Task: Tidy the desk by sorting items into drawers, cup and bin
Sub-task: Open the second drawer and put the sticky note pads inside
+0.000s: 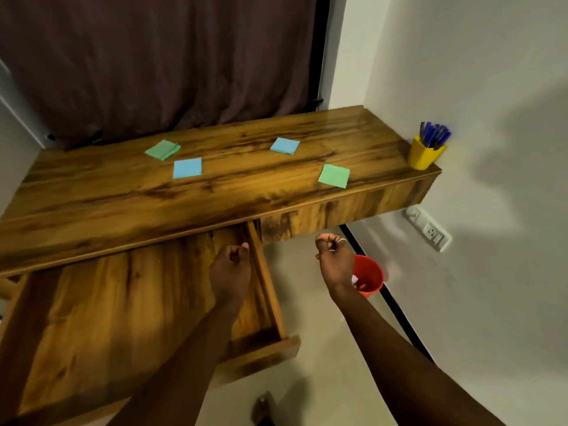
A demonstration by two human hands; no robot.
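Observation:
On the wooden desk [92, 198] lie a green note pad [162, 149], a blue note pad [187, 168], another blue pad [285, 145] and another green pad [333, 175]. A yellow cup [424, 156] full of blue pens stands at the desk's right end. The left drawer [92, 318] is pulled out wide. My left hand [231, 273] hovers over the drawer's right side with fingers curled, nothing visible in it. My right hand [335, 258], also curled and with no visible object in it, hangs over the floor, just left of the red bin [370, 276].
The right drawer front [344, 210] is closed. A dark curtain [153, 66] hangs behind the desk. A wall socket [430, 230] sits low on the right wall. The bin holds some scraps. A dark object [264, 407] lies on the floor near me.

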